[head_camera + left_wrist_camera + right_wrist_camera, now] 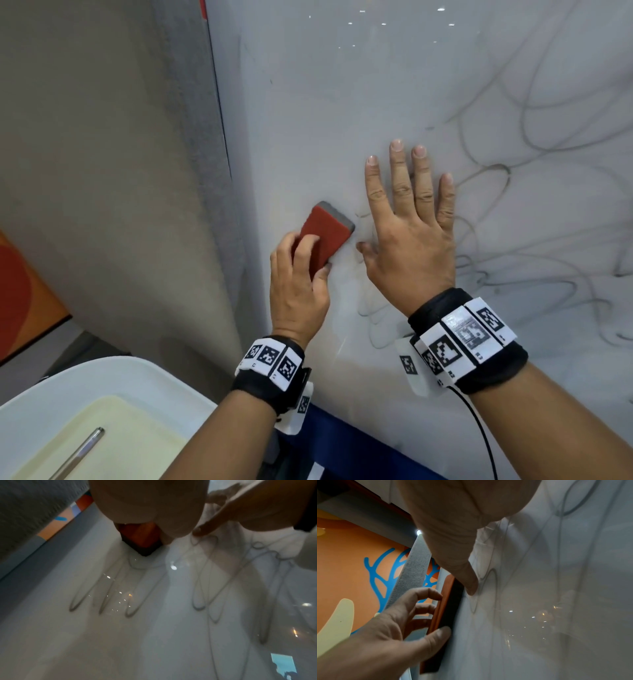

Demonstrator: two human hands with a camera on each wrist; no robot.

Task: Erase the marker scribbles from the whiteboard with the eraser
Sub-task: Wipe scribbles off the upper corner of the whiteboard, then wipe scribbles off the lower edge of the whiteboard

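Observation:
A glossy whiteboard (308, 102) stands upright before me. Thin grey marker scribbles (513, 144) loop over its right half, and fainter ones (202, 588) run below my hands. My left hand (301, 277) grips a red eraser (325, 229) with a dark felt face, thumb on one long edge and fingers on its back. The felt lies against the board near its left edge. In the right wrist view the eraser (447, 608) sits flat on the surface. Beside it, my right hand (411, 222) presses flat on the board with its fingers spread and straight.
A grey felt panel (120, 171) borders the board on the left. At lower left a white tray (102, 373) holds a cream sheet and a metal pen (78, 452). A blue edge (342, 435) runs under the board. An orange patterned wall (351, 574) lies beyond.

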